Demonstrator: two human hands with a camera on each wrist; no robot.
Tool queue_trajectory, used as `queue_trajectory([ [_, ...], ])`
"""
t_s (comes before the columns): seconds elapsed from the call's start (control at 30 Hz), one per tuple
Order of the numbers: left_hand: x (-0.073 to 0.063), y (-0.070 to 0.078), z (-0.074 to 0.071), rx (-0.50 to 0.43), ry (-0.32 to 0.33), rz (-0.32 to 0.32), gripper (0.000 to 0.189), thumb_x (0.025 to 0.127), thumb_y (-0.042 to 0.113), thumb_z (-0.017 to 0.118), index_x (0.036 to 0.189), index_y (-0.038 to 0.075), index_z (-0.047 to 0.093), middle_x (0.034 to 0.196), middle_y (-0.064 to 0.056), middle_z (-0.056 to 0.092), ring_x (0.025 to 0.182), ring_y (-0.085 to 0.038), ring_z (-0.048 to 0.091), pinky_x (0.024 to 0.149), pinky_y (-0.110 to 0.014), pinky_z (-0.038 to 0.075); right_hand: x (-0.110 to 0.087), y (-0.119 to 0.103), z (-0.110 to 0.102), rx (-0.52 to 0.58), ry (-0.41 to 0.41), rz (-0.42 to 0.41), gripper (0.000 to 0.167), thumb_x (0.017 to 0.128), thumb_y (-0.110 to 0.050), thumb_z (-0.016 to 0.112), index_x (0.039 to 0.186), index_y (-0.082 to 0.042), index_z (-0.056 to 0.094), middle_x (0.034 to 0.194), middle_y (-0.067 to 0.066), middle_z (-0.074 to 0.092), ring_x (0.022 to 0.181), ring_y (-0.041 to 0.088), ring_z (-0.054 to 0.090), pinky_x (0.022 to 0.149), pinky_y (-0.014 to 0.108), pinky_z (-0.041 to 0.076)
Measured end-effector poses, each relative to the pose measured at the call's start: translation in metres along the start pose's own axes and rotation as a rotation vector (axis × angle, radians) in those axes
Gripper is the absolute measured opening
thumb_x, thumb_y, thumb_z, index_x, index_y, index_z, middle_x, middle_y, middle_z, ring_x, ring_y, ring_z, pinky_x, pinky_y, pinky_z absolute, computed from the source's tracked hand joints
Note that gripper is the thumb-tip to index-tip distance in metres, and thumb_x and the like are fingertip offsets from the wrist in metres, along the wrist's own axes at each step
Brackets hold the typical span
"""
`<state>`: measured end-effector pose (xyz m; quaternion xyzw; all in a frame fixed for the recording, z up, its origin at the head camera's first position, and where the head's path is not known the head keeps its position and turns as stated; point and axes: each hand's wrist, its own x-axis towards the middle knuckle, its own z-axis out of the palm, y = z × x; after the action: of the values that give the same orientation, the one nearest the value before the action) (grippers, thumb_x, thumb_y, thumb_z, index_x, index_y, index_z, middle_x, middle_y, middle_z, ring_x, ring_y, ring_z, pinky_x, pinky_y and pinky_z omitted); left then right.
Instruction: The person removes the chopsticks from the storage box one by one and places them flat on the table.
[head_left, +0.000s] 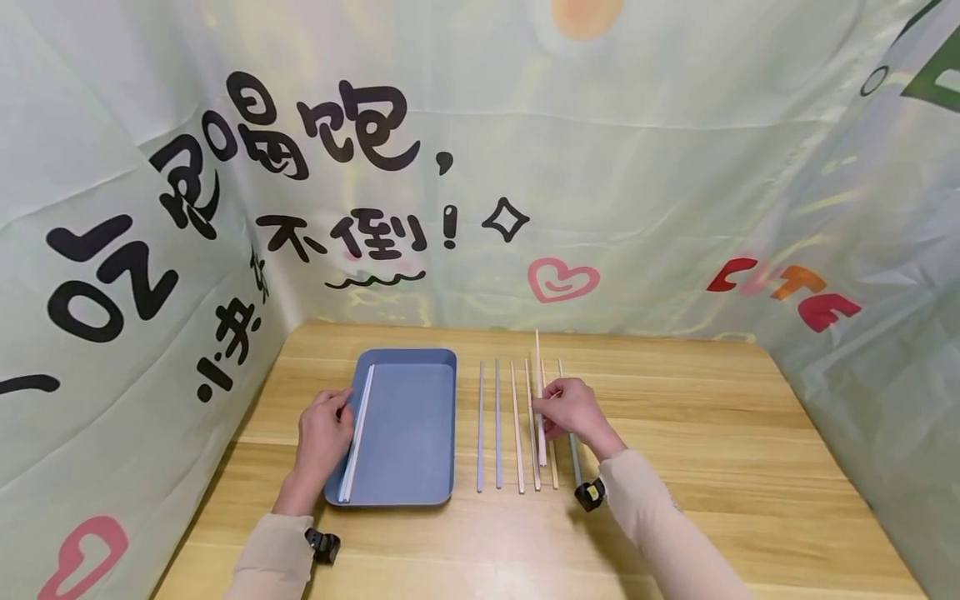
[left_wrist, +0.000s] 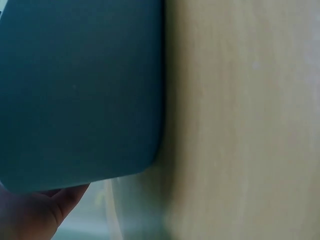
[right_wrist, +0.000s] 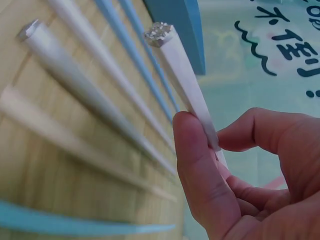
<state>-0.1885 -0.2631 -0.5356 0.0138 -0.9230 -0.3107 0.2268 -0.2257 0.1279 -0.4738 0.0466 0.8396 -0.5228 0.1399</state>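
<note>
At the left edge of a blue rectangular tray [head_left: 408,429], my left hand [head_left: 321,435] grips the rim. A pair of white chopsticks [head_left: 358,437] lies lengthwise in the tray along its left side. My right hand [head_left: 577,412] pinches a pale pink chopstick [right_wrist: 187,75] between thumb and fingers, raised over the table with its blunt end toward me. Below and around it lie single chopsticks in a row: two blue-violet ones, including this blue chopstick [head_left: 481,429], a pink chopstick [head_left: 517,442], a greyish-brown chopstick [head_left: 537,479], a beige chopstick [head_left: 555,471] and a teal chopstick [head_left: 574,458].
The wooden table [head_left: 712,433] extends to the right of the chopsticks. Printed cloth walls [head_left: 637,208] enclose it at the back, left and right. The tray's side [left_wrist: 85,100] fills much of the left wrist view.
</note>
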Motion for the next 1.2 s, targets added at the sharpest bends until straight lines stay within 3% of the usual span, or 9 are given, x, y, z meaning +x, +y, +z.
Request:
queue_trajectory([
  [0.33, -0.001, 0.0, -0.001, -0.009, -0.026, -0.054, 0.033, 0.096, -0.005, 0.064, 0.128, -0.011, 0.069, 0.117, -0.028, 0.071, 0.099, -0.04, 0.07, 0.083, -0.053, 0.06, -0.003, 0.02, -0.023, -0.018, 0.018, 0.023, 0.017, 0.093, -0.006, 0.066, 0.102, 0.007, 0.063, 0.078, 0.013, 0.066, 0.061, 0.02, 0.068, 0.065, 0.043, 0.065],
  [0.83, -0.003, 0.0, 0.0, -0.024, 0.013, -0.009, 0.032, 0.095, -0.008, 0.063, 0.125, -0.013, 0.07, 0.112, -0.028, 0.073, 0.097, -0.041, 0.071, 0.08, -0.053, 0.058, -0.012, 0.05, -0.052, -0.057, 0.048, 0.067, 0.022, 0.093, -0.005, 0.066, 0.109, 0.011, 0.066, 0.083, 0.016, 0.069, 0.062, 0.019, 0.068, 0.061, 0.04, 0.064],
  [1.2, -0.003, 0.002, 0.0, -0.023, -0.004, -0.031, 0.032, 0.096, -0.008, 0.063, 0.127, -0.013, 0.069, 0.115, -0.029, 0.073, 0.099, -0.041, 0.072, 0.081, -0.052, 0.059, -0.014, 0.058, -0.059, -0.078, 0.052, 0.078, 0.024, 0.095, -0.003, 0.067, 0.111, 0.015, 0.07, 0.077, 0.016, 0.073, 0.06, 0.016, 0.068, 0.061, 0.039, 0.064],
])
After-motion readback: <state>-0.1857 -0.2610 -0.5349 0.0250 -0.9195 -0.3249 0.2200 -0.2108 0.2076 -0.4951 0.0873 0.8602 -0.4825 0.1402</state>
